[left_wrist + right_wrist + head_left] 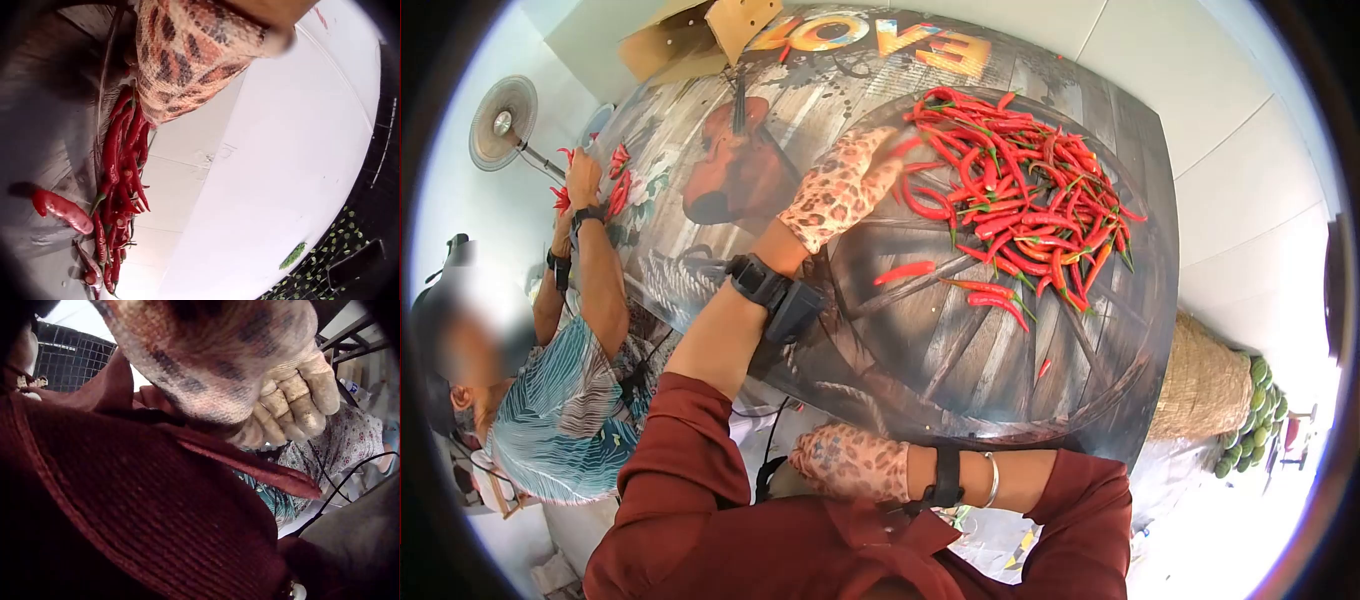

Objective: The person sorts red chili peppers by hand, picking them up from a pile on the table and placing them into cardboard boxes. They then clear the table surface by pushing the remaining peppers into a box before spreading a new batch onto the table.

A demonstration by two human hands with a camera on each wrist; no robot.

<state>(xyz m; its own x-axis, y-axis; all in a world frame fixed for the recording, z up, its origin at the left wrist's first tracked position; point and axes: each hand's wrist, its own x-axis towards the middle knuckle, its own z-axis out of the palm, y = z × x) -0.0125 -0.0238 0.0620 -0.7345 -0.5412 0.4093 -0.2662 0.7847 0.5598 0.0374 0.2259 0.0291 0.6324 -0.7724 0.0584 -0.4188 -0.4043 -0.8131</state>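
Observation:
In the head view my left hand (840, 190), in a leopard-print glove, reaches to the left edge of a heap of red chili peppers (1020, 215). A blurred chili shows right at its fingertips; I cannot tell whether they pinch it. The left wrist view shows the glove's back (187, 59) above the peppers (128, 162), its fingertips hidden. My right hand (850, 462), in a matching glove, is close to my body below the table edge. Its fingers (294, 403) hang loosely curled in the right wrist view, with nothing seen in them.
Single chilies (904, 272) lie before the heap on the printed table (940, 370). At left another person's hand (583, 180) holds red chilies, beside a small pile (619, 190). A cardboard box (690, 40) stands at the far edge, a fan (503, 122) beyond the left side.

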